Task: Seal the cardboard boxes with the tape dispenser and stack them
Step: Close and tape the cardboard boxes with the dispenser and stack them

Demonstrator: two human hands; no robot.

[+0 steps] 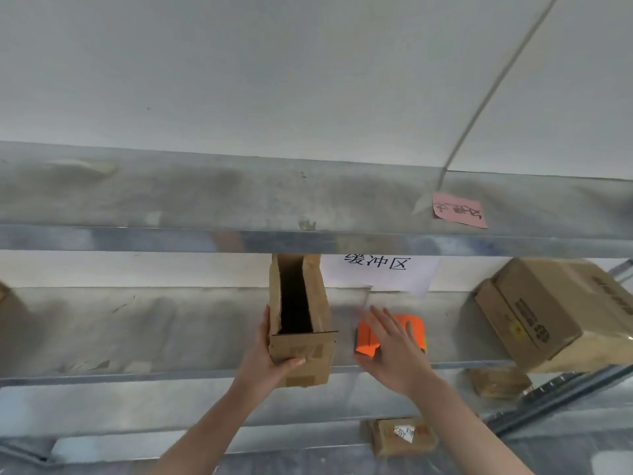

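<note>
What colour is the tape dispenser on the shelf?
The tape dispenser is bright orange, seen in the head view.

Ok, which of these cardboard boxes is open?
The narrow box the left hand grips, beside the orange tape dispenser: its flaps stand apart over a dark inside. The big box at right is shut.

We see a brown cardboard box with a black interior, a bright orange tape dispenser, grey metal shelves, a pink note with dark handwriting, a white sign with black characters, and a larger brown box printed in dark lettering.
</note>
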